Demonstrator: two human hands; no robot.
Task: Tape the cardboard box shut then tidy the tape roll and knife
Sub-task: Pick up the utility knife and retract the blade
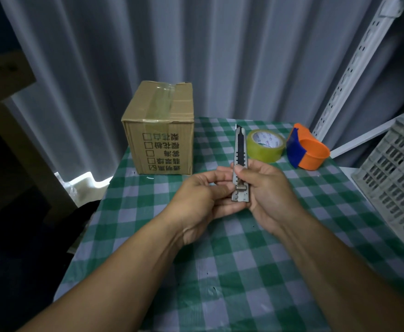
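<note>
Right hand (265, 188) fingers curl closed around the knife (241, 164); left hand (203, 195) fingers pinch its lower end.

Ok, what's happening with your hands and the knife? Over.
Both hands, left hand and right hand, on utility knife. Cardboard box taped. Tape roll on table. Nothing blocking.

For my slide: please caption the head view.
Both hands hold the knife upright; taped box behind.
</note>
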